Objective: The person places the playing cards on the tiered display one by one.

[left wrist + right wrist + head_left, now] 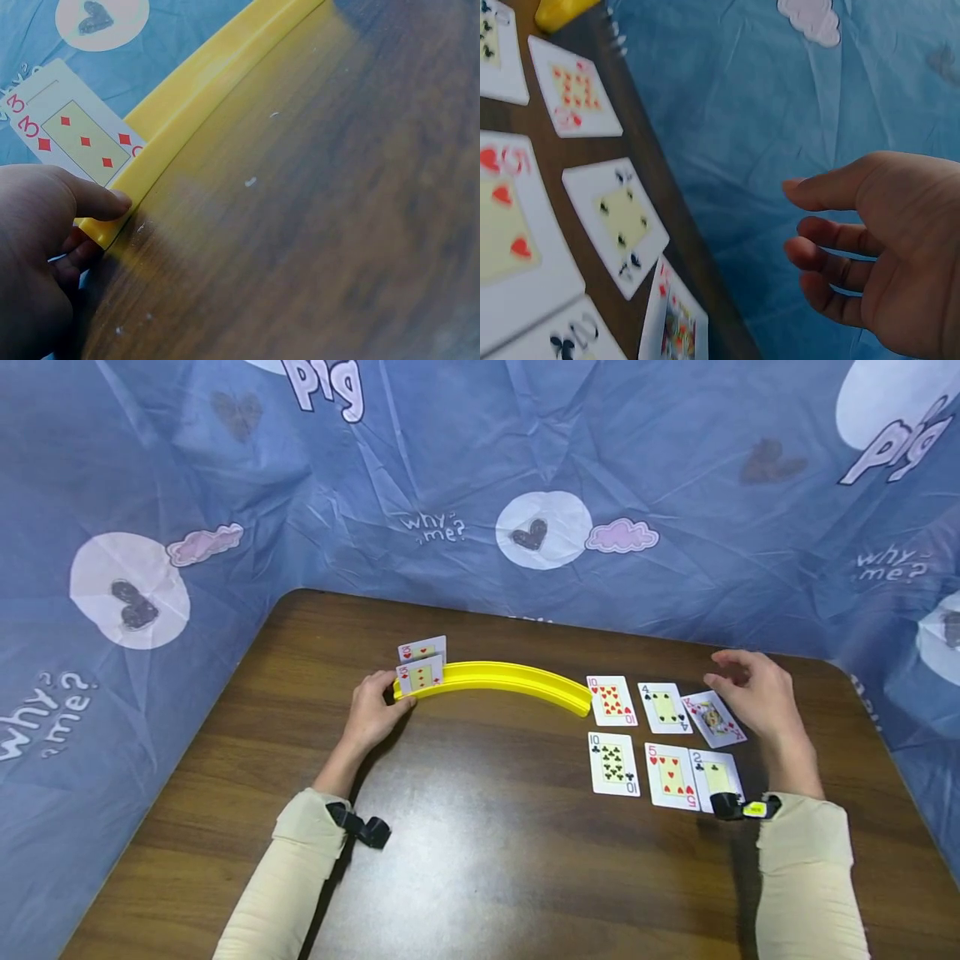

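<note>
My left hand (372, 708) grips the left end of a curved yellow card holder (510, 676), thumb on its front side and fingers behind. In the left wrist view, the thumb presses the yellow holder (202, 86) just below the three of diamonds (86, 141). That three of diamonds (421, 676) stands upright in the holder, with a three of hearts (422, 648) in the slot behind it. My right hand (759, 695) hovers beside the king (712, 719), its fingers loosely bent. In the right wrist view, nothing is in the right hand (889, 240).
Face up at the right lie a ten of hearts (613, 701), a black four (663, 708), a ten of clubs (612, 765), a five of hearts (670, 777) and a two of clubs (716, 770). A blue printed cloth (450, 468) hangs behind the wooden table (480, 860).
</note>
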A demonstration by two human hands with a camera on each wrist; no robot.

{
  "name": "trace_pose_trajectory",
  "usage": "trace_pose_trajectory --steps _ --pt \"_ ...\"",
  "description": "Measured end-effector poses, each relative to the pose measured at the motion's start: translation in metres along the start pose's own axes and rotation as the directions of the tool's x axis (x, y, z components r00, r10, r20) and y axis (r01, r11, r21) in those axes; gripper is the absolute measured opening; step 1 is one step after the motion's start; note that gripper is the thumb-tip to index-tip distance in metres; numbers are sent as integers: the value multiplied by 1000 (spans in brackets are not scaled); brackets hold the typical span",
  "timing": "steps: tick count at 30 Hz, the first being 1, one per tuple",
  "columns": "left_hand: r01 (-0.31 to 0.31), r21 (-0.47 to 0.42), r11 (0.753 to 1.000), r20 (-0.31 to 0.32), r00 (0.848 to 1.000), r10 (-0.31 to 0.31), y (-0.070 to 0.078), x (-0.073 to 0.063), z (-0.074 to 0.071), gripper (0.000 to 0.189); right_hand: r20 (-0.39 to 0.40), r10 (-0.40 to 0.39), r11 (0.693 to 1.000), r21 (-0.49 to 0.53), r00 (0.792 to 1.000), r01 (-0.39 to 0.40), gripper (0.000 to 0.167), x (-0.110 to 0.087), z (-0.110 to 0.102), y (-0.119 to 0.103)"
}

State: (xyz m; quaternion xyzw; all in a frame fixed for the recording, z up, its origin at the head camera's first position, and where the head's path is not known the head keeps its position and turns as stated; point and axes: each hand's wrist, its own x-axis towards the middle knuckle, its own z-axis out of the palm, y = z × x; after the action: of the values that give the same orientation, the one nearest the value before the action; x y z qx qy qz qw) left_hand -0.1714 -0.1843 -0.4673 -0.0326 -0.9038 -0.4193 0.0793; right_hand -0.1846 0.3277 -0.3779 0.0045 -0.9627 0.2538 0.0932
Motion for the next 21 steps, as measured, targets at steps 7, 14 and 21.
trace_pose_trajectory --steps 7,14,21 --pt "-5 8 1000 4 1000 5 0 0 0 32 141 61 998 -33 988 -57 43 -2 6 21" --pt "3 4 1000 7 1000 -3 0 0 0 32 176 33 998 -51 984 -25 45 -4 10 35" --pt "5 4 1000 11 1000 -5 0 -1 -1 32 313 72 995 -82 947 -49 58 -2 10 43"
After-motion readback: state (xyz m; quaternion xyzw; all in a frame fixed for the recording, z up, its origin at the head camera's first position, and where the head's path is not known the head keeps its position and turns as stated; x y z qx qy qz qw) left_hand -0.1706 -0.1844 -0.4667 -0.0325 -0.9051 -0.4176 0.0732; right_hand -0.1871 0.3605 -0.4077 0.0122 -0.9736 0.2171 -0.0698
